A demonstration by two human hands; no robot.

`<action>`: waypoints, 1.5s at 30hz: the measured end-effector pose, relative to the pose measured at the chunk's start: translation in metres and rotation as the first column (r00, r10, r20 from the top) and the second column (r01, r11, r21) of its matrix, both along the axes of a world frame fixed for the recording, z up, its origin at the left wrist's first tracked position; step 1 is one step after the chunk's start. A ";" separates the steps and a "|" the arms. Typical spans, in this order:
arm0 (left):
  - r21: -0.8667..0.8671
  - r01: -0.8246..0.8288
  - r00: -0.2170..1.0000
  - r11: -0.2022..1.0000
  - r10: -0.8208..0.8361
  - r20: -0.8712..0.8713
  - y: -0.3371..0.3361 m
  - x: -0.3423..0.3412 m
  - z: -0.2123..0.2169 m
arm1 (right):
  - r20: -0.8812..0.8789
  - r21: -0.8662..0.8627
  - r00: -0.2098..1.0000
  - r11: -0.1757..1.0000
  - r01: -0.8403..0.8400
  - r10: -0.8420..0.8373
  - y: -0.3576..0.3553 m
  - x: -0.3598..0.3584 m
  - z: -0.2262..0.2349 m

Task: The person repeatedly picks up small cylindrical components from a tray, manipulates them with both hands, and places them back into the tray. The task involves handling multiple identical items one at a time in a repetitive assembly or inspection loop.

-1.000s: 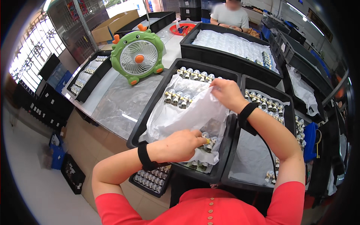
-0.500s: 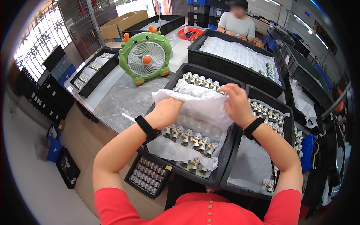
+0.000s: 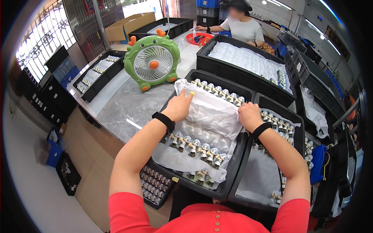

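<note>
A white soft sheet (image 3: 213,110) lies across the middle of a black tray (image 3: 229,185), between rows of small painted figurines. My left hand (image 3: 178,107) rests at the sheet's upper left corner, finger and thumb stretched out and apart; a small yellow spot (image 3: 192,93) shows at one fingertip. At the opposite side my right hand (image 3: 250,115) pinches the sheet's right edge, its fingers bent. One row of figurines (image 3: 217,90) stands bare beyond the sheet. Nearer to me lies another row (image 3: 198,147), and part of a third pokes out from under a nearer white sheet (image 3: 171,156).
A green cartoon-shaped fan (image 3: 153,64) stands left of the tray. To the right is a second black tray (image 3: 233,192) with figurines; behind, a larger black bin (image 3: 202,62). Across the table a person (image 3: 243,29) reaches toward a red dish (image 3: 188,37). A figurine tray (image 3: 157,186) sits low at left.
The sheet came down from being held up and now lies flatter, uncovering the far figurine row. My left hand moved up and loosened; my right hand moved down, pinching the edge. The co-worker's arm stretched out.
</note>
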State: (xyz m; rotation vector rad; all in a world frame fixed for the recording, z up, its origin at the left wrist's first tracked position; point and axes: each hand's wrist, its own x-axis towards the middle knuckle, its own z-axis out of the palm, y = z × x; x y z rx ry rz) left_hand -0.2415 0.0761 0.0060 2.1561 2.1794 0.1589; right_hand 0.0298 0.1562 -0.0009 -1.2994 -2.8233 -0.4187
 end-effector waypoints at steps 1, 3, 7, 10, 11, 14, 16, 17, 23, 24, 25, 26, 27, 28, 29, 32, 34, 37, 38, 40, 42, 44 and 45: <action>0.005 0.001 1.000 1.000 -0.001 0.011 0.005 0.001 -0.002 | -0.171 0.066 0.982 0.995 -0.073 0.083 -0.001 0.000 0.001; 0.007 -0.011 0.999 1.000 0.010 0.038 0.013 0.002 -0.005 | -0.468 0.223 0.839 0.955 -0.193 0.279 -0.007 -0.005 0.003; -0.049 -0.001 1.000 0.999 0.001 -0.009 0.027 -0.008 -0.011 | -0.346 0.120 0.703 0.772 -0.624 0.621 -0.046 -0.027 0.029; -0.020 0.019 0.999 1.000 -0.018 0.027 0.029 -0.001 -0.006 | -0.287 -0.106 0.894 0.916 -0.386 0.344 -0.036 -0.018 0.003; -0.002 0.022 0.999 1.000 -0.022 0.036 0.026 -0.004 -0.006 | -0.268 -0.175 0.925 0.930 -0.323 0.271 -0.031 -0.016 -0.005; 0.092 0.097 0.985 0.991 -0.108 0.131 0.005 -0.011 -0.001 | -0.222 -0.309 0.965 0.928 -0.207 0.142 -0.018 -0.013 -0.014; 0.143 0.116 0.958 0.983 -0.149 0.243 -0.011 -0.012 0.004 | -0.211 -0.323 0.968 0.925 -0.199 0.134 -0.019 -0.011 -0.011; 0.117 0.094 0.961 0.989 -0.121 0.250 -0.022 -0.015 0.004 | -0.208 -0.328 0.969 0.924 -0.198 0.134 -0.019 -0.011 -0.010; -0.019 0.077 0.983 0.997 -0.072 0.170 -0.057 -0.022 -0.009 | -0.253 -0.324 0.959 0.922 -0.211 0.131 -0.018 -0.013 -0.011; 0.029 0.081 0.984 0.996 -0.084 0.158 -0.056 -0.020 -0.011 | -0.243 -0.320 0.962 0.926 -0.199 0.123 -0.018 -0.014 -0.010; 0.018 0.101 0.989 0.995 -0.102 0.107 -0.052 -0.019 -0.012 | -0.234 -0.316 0.965 0.930 -0.187 0.115 -0.019 -0.014 -0.009; 0.009 0.119 0.991 0.993 -0.119 0.057 -0.047 -0.016 -0.010 | -0.235 -0.322 0.966 0.929 -0.182 0.108 -0.020 -0.015 -0.008; 0.000 0.135 0.991 0.991 -0.135 0.006 -0.043 -0.016 -0.009 | -0.235 -0.328 0.967 0.928 -0.178 0.102 -0.021 -0.015 -0.006; 0.076 0.133 0.991 0.988 -0.133 0.002 -0.038 -0.020 -0.021 | -0.235 -0.334 0.967 0.926 -0.173 0.096 -0.023 -0.015 -0.005; 0.107 0.109 0.993 0.988 -0.112 0.024 -0.037 -0.017 -0.023 | -0.243 -0.341 0.966 0.923 -0.176 0.094 -0.022 -0.013 -0.005; 0.172 0.052 0.995 0.984 -0.067 0.079 -0.034 -0.012 -0.027 | -0.262 -0.348 0.960 0.919 -0.186 0.095 -0.021 -0.007 -0.006; 0.183 0.039 0.993 0.982 -0.058 0.100 -0.034 -0.015 -0.031 | -0.269 -0.334 0.957 0.922 -0.196 0.106 -0.021 -0.005 -0.006; 0.076 0.045 0.998 0.996 -0.049 0.051 -0.033 -0.010 -0.019 | -0.255 -0.331 0.962 0.926 -0.180 0.096 -0.017 -0.001 -0.010; 0.087 0.042 0.998 0.995 -0.046 0.041 -0.035 -0.010 -0.019 | -0.242 -0.352 0.966 0.920 -0.173 0.089 -0.019 -0.003 -0.007; 0.111 0.037 0.999 0.993 -0.040 0.021 -0.037 -0.009 -0.020 | -0.216 -0.393 0.973 0.906 -0.159 0.077 -0.023 -0.006 0.002; 0.120 0.029 1.000 0.992 -0.030 0.001 -0.034 -0.011 -0.027 | -0.199 -0.359 0.975 0.919 -0.163 0.096 -0.025 -0.007 0.003; 0.088 0.022 1.000 0.996 -0.021 -0.017 -0.035 -0.009 -0.025 | -0.207 -0.313 0.974 0.937 -0.156 0.093 -0.026 -0.007 0.002; 0.052 0.024 0.999 0.998 -0.022 -0.026 -0.038 -0.004 -0.016 | -0.225 -0.282 0.971 0.949 -0.140 0.077 -0.026 -0.005 0.000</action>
